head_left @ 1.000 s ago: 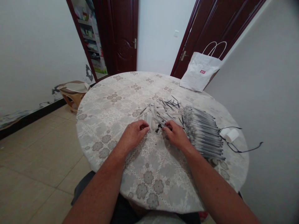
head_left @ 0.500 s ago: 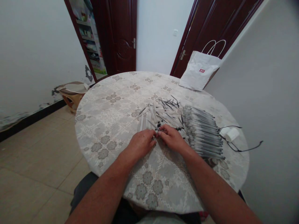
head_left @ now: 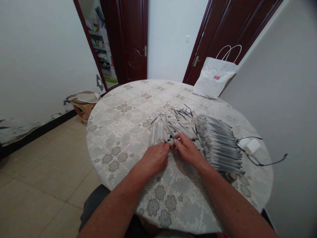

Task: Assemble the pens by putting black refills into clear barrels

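Note:
My left hand [head_left: 156, 157] and my right hand [head_left: 187, 147] meet fingertip to fingertip above the near side of the table. A slim pen [head_left: 170, 130] slants up and away from the pinched fingers of my right hand. The left fingers are closed beside its lower end; what they grip is hidden. Just beyond the left hand lie clear pen barrels [head_left: 156, 133] side by side. Small black pen parts [head_left: 169, 139] lie by the fingertips. Loose dark refills [head_left: 183, 113] are scattered farther back. To the right, assembled-looking pens [head_left: 221, 143] form a thick row.
A floral cloth covers the round table [head_left: 114, 132]. Eyeglasses [head_left: 260, 164] and a white roll [head_left: 252, 146] sit at its right side. A white paper bag [head_left: 214, 77] stands at the back right. Left of the table is a stool [head_left: 84, 105] on the tiled floor.
The camera view has shifted, so the scene sits slightly lower and to the right. The pen at my fingertips now points more steeply away, and my hands remain together.

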Available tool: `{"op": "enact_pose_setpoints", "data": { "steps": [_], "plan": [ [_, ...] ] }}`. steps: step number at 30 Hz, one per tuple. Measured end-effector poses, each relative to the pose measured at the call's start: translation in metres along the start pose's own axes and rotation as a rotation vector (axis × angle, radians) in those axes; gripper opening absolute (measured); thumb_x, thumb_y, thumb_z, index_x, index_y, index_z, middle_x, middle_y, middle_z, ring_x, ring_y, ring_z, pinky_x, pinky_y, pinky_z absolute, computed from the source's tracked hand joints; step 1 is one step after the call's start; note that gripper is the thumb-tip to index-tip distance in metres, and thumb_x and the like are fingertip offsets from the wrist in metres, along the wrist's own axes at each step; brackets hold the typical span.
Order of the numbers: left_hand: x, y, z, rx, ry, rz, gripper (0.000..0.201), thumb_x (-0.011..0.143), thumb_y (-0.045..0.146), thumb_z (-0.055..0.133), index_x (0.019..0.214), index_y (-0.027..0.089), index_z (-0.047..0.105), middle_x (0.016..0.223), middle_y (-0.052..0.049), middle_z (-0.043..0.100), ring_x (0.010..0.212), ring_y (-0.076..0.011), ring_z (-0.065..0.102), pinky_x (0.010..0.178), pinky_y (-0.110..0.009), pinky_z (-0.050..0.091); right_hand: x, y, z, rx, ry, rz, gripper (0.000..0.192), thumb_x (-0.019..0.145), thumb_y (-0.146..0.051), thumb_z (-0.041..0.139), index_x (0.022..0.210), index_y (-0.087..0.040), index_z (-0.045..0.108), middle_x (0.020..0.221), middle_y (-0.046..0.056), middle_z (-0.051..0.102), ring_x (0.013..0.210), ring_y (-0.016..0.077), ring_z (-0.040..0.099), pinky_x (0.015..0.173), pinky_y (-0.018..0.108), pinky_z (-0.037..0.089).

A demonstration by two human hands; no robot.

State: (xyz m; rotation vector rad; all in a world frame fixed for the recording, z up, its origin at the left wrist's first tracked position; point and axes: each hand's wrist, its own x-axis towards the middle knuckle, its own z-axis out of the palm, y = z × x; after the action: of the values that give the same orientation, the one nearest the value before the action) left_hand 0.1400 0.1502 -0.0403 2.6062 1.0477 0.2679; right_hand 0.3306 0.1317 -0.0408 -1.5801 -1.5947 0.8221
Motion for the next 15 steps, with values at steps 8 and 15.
{"op": "enact_pose_setpoints", "data": {
  "steps": [8, 15],
  "plan": [
    [-0.004, 0.001, -0.014, 0.044, -0.063, 0.006, 0.020, 0.091, 0.016, 0.045, 0.098, 0.018, 0.064, 0.101, -0.011, 0.064, 0.086, -0.0225, 0.065, 0.076, -0.033, 0.050, 0.000, -0.006, -0.004, 0.013, 0.165, -0.013, 0.023, 0.097, -0.042, 0.051, 0.102, -0.022, 0.060, 0.082, 0.003, 0.075, 0.058, 0.0146, 0.060, 0.057, 0.025, 0.042],
    [-0.007, -0.012, -0.024, -0.329, 0.184, -0.021, 0.016, 0.094, 0.025, 0.050, 0.101, 0.020, 0.063, 0.099, -0.008, 0.065, 0.092, -0.0213, 0.063, 0.084, -0.034, 0.049, 0.001, -0.002, -0.004, 0.071, 0.254, -0.032, 0.035, 0.096, -0.049, 0.052, 0.107, -0.019, 0.064, 0.080, 0.004, 0.073, 0.057, 0.0152, 0.059, 0.056, 0.026, 0.045]
  ]
}}
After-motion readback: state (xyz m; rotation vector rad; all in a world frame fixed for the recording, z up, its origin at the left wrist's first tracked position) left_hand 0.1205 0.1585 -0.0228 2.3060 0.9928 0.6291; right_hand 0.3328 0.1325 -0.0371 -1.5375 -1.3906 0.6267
